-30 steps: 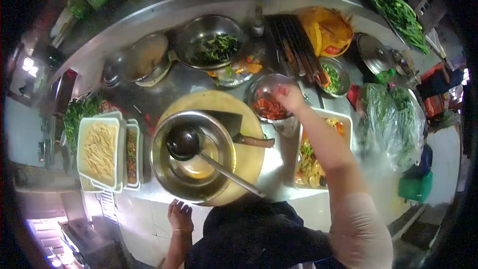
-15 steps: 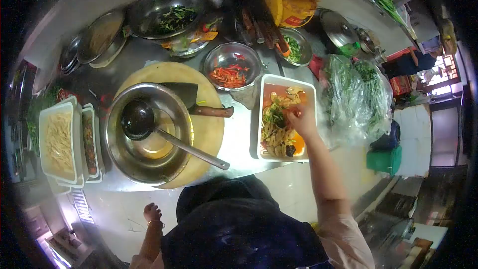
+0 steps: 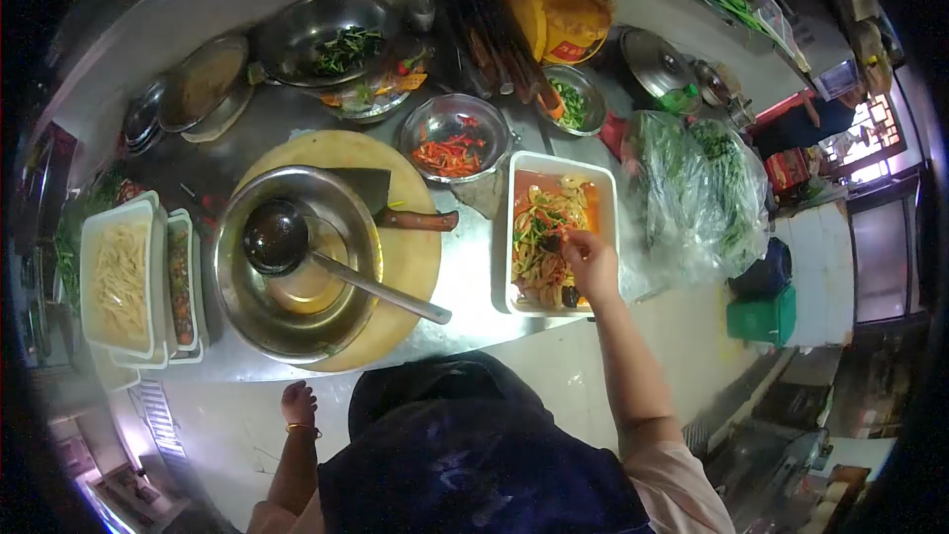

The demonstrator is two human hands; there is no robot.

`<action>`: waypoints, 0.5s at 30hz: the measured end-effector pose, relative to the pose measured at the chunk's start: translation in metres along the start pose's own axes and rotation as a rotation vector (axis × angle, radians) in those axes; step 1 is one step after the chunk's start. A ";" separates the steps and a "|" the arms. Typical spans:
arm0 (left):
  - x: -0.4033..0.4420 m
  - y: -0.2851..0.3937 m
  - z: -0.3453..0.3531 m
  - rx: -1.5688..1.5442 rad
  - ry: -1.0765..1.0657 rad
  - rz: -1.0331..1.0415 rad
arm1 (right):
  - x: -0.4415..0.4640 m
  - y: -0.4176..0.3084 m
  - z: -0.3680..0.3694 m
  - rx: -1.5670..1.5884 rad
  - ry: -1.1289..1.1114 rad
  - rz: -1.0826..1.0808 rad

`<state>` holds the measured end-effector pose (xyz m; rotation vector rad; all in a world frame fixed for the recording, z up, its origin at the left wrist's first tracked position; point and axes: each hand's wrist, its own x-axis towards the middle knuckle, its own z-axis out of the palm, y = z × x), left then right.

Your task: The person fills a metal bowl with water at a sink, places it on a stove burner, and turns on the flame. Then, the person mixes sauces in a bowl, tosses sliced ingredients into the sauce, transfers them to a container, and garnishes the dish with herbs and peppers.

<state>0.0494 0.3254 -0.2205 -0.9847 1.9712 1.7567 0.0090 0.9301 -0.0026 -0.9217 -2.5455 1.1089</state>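
Observation:
My right hand (image 3: 590,262) reaches over a white rectangular tub (image 3: 607,208), its fingers pinched together at the food mixture (image 3: 542,262). The mixture has pale slices, green pieces, red bits and dark pieces in reddish oil. Whatever lies between the fingertips is too small to make out; red bits show beside them. My left hand (image 3: 299,403) hangs below the table's front edge, holding nothing, its fingers loosely bent and slightly apart. Nearest to it on the table is a large steel basin (image 3: 229,282) with a ladle (image 3: 386,290) resting in it.
Under the basin lies a round chopping board (image 3: 420,262) with a cleaver (image 3: 420,221). Behind are a bowl of red pepper strips (image 3: 447,153) and a bowl of chopped greens (image 3: 573,104). Bagged greens (image 3: 692,193) lie right; stacked white tubs (image 3: 124,282) stand left.
My right hand has moved slightly down and stays pinched over the tub. The greens in the tub look more spread through the mixture. My left hand has risen a little. The camera view has shifted slightly.

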 end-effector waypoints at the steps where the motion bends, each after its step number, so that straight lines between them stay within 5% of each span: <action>1: -0.002 -0.001 0.003 -0.007 -0.017 0.008 | 0.003 -0.001 -0.001 0.105 -0.004 0.024; 4: -0.011 -0.003 0.008 0.044 0.014 -0.050 | 0.012 0.012 0.002 0.263 0.106 -0.178; 9: -0.025 -0.017 -0.004 0.132 0.084 -0.064 | 0.000 0.017 -0.012 -0.290 0.142 -0.242; 14: -0.035 -0.043 -0.021 -0.146 0.186 -0.200 | -0.061 0.011 -0.008 -0.568 -0.287 -0.619; 15: -0.034 -0.052 -0.024 -0.119 0.188 -0.224 | -0.072 -0.002 -0.004 -0.522 -0.213 -0.830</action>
